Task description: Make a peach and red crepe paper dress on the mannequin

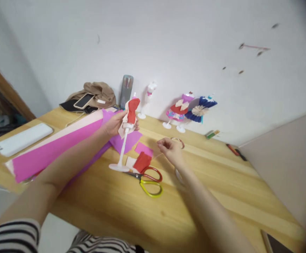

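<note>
My left hand is closed around a miniature dress form on a white stand, holding it slightly tilted over the table. Red fabric covers the front of its torso, with pale pink cloth behind. To the right, my right hand is raised with its fingertips pinched together; what they hold, if anything, is too small to make out. Below the hands lie a red fabric scrap, a pink scrap and scissors with one red and one yellow handle.
Magenta fabric and purple fabric spread leftward, near a white power bank. Along the wall stand a bottle, a bare dress form and two dressed ones. A phone rests on a brown cloth bundle.
</note>
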Available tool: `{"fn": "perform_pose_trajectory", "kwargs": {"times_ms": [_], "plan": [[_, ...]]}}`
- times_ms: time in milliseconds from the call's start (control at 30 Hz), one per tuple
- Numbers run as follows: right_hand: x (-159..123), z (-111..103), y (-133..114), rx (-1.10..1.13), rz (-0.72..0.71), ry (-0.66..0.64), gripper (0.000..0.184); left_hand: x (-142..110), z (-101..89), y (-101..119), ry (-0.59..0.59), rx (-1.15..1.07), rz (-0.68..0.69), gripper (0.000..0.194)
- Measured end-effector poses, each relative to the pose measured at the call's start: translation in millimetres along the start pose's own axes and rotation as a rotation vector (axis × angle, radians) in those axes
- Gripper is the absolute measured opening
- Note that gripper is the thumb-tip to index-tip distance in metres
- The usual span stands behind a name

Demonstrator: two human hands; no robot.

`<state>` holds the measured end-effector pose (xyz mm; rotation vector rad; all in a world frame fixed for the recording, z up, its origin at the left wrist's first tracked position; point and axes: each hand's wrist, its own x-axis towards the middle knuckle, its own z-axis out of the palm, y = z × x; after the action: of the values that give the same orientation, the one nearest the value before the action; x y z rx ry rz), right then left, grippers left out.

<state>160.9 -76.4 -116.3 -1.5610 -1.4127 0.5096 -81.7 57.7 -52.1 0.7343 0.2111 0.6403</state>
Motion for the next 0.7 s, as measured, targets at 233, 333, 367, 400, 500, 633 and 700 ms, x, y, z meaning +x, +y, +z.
{"fn": "perform_pose_trajectory", "kwargs": {"times_ms": [233, 333, 367, 400, 500, 633, 700], "plan": [[-40, 18, 23, -0.157, -0.079, -0.063, 0.017, -45, -33.3, -46, -0.076, 0.028, -0.190, 0.026], [-43, 22, 27, -0.197, -0.165, -0.083, 0.024, -49, -35.7, -61, -0.103, 0.031, -0.229, 0.027], [-43, 23, 29, -0.205, -0.190, -0.094, 0.025, -48, -35.4, -64, -0.093, 0.034, -0.241, 0.028], [-43, 24, 31, -0.212, -0.210, -0.103, 0.026, -47, -34.8, -67, -0.076, 0.039, -0.253, 0.029], [-43, 24, 37, -0.223, -0.249, -0.109, 0.024, -43, -32.4, -71, -0.015, 0.062, -0.269, 0.035], [-46, 22, 40, -0.222, -0.255, -0.075, 0.021, -44, -30.1, -73, 0.076, 0.080, -0.254, 0.042], [-46, 22, 41, -0.216, -0.242, -0.048, 0.019, -46, -30.0, -75, 0.116, 0.073, -0.252, 0.043]]}}
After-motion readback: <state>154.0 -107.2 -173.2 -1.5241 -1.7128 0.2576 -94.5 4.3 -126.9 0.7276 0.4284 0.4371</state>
